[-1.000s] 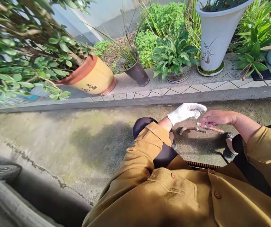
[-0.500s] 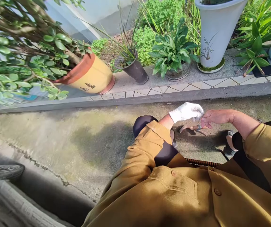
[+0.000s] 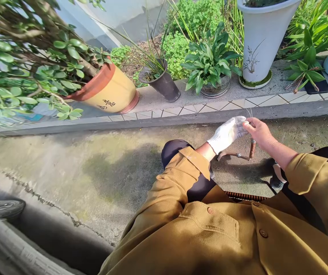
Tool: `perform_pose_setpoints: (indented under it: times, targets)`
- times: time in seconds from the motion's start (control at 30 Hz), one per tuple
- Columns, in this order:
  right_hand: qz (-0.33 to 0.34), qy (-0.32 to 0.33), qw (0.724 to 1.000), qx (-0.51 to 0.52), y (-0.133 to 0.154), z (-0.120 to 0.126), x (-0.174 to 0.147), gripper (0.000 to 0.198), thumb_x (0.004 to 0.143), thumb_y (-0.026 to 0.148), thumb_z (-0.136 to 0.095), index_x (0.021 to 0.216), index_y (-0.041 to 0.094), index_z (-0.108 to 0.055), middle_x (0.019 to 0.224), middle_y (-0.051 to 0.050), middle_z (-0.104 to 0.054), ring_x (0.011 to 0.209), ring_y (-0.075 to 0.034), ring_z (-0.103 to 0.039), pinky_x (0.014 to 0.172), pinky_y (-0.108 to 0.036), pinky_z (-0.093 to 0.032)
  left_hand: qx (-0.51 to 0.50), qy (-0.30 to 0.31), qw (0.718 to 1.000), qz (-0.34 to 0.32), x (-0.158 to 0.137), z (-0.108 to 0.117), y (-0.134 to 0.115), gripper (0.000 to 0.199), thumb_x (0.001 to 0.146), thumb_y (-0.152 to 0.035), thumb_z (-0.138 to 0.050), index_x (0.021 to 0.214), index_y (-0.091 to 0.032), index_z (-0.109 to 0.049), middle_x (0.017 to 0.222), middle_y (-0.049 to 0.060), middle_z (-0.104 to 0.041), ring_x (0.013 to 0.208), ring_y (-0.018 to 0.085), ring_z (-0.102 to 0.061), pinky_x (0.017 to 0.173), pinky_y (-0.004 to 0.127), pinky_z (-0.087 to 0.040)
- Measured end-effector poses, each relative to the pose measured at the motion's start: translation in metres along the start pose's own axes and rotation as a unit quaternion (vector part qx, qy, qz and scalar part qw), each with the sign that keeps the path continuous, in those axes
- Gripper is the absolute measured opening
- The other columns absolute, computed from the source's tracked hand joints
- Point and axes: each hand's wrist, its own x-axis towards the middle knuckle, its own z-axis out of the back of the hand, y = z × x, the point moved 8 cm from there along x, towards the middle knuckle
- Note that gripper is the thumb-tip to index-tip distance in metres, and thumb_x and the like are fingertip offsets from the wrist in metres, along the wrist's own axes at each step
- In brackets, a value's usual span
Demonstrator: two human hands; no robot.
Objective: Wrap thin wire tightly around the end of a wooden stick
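Potted plants (image 3: 210,65) stand in a row on the ledge (image 3: 181,100) beyond the hands; tool (image 3: 235,154) lies on the ground (image 3: 95,164) beneath them.

Home garden/yard. Concrete ground (image 3: 95,168), mossy and cracked. Tiled ledge (image 3: 227,104) from 11 to 2 o'clock carries potted plants: yellow pot (image 3: 115,93) at 11, black pot (image 3: 164,86) at 12, white pot (image 3: 260,42) at 1. Shrubs (image 3: 192,15) behind.

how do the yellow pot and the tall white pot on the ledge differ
The yellow pot lies tipped on its side, while the tall white pot stands upright. The yellow pot has a red-brown rim and dark characters; the white pot bears a faint plant drawing. The yellow pot holds a bushy round-leaved shrub; the white pot's planting is mostly cut off. Both sit on the ledge.
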Motion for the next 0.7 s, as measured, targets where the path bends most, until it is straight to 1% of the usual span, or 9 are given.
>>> perform_pose_setpoints:
  times: [0.07, 0.13, 0.23, 0.3, 0.4, 0.53, 0.6, 0.7]
  targets:
    - [-0.001, -0.048, 0.999, 0.003, -0.001, 0.003, -0.001, 0.077, 0.077, 0.098, -0.06, 0.096, 0.023, -0.064, 0.081, -0.005, -0.059, 0.079, -0.02, -0.047, 0.073, -0.036, -0.042, -0.023, -0.008, 1.0, 0.011, -0.004, -0.006, 0.006, 0.029, 0.113, -0.035, -0.055, 0.117, -0.016, -0.076, 0.128, 0.016, -0.084, 0.122, 0.026, -0.081, 0.115, 0.044, -0.06]
    - [-0.006, -0.081, 0.997, 0.009, -0.003, 0.005, -0.001, 0.077, 0.079, 0.098, -0.053, 0.088, 0.023, -0.062, 0.082, -0.006, -0.06, 0.082, -0.02, -0.048, 0.077, -0.036, -0.043, -0.046, -0.018, 0.999, 0.012, -0.009, -0.013, 0.01, 0.03, 0.115, -0.031, -0.05, 0.122, -0.017, -0.075, 0.139, 0.016, -0.081, 0.131, 0.025, -0.078, 0.118, 0.043, -0.059]
    - [-0.022, -0.101, 0.995, 0.015, -0.006, 0.007, 0.002, 0.075, 0.08, 0.098, -0.052, 0.083, 0.023, -0.058, 0.078, -0.005, -0.057, 0.08, -0.02, -0.047, 0.075, -0.036, -0.042, -0.058, -0.041, 0.997, -0.004, -0.015, -0.02, 0.013, 0.03, 0.114, -0.027, -0.05, 0.132, -0.018, -0.072, 0.159, 0.015, -0.072, 0.144, 0.024, -0.073, 0.122, 0.042, -0.057]
    - [-0.034, -0.103, 0.994, 0.017, -0.008, 0.007, 0.004, 0.074, 0.082, 0.097, -0.051, 0.083, 0.024, -0.057, 0.076, -0.005, -0.055, 0.077, -0.02, -0.046, 0.072, -0.036, -0.041, -0.055, -0.052, 0.997, -0.023, -0.015, -0.023, 0.011, 0.034, 0.112, -0.024, -0.053, 0.142, -0.02, -0.069, 0.167, 0.014, -0.066, 0.148, 0.024, -0.07, 0.124, 0.043, -0.056]
    - [-0.04, -0.098, 0.994, 0.014, -0.008, 0.007, 0.006, 0.072, 0.085, 0.096, -0.052, 0.085, 0.024, -0.057, 0.077, -0.004, -0.056, 0.076, -0.019, -0.045, 0.071, -0.035, -0.041, -0.048, -0.058, 0.996, -0.042, -0.01, -0.024, 0.008, 0.041, 0.111, -0.024, -0.055, 0.151, -0.023, -0.064, 0.173, 0.013, -0.06, 0.147, 0.025, -0.07, 0.121, 0.045, -0.057]
    - [-0.045, -0.102, 0.994, -0.005, -0.01, 0.011, 0.007, 0.069, 0.086, 0.093, -0.06, 0.085, 0.025, -0.055, 0.077, -0.004, -0.056, 0.078, -0.019, -0.045, 0.075, -0.035, -0.042, -0.052, -0.039, 0.997, -0.041, -0.005, -0.023, 0.007, 0.041, 0.112, -0.024, -0.054, 0.152, -0.024, -0.063, 0.177, 0.012, -0.056, 0.146, 0.025, -0.07, 0.116, 0.043, -0.058]
    - [-0.05, -0.105, 0.993, -0.013, -0.012, 0.013, 0.007, 0.069, 0.089, 0.094, -0.056, 0.084, 0.025, -0.053, 0.076, -0.004, -0.056, 0.079, -0.02, -0.045, 0.076, -0.036, -0.042, -0.053, -0.029, 0.997, -0.05, -0.004, -0.024, 0.006, 0.043, 0.111, -0.021, -0.053, 0.153, -0.024, -0.063, 0.177, 0.012, -0.056, 0.146, 0.025, -0.069, 0.115, 0.043, -0.058]
    - [-0.052, -0.092, 0.994, -0.014, -0.014, 0.011, 0.008, 0.071, 0.093, 0.095, -0.05, 0.082, 0.025, -0.051, 0.077, -0.005, -0.058, 0.079, -0.019, -0.047, 0.074, -0.035, -0.043, -0.042, -0.037, 0.997, -0.061, -0.006, -0.023, 0.005, 0.044, 0.109, -0.019, -0.055, 0.153, -0.022, -0.062, 0.175, 0.014, -0.059, 0.146, 0.026, -0.07, 0.112, 0.041, -0.059]
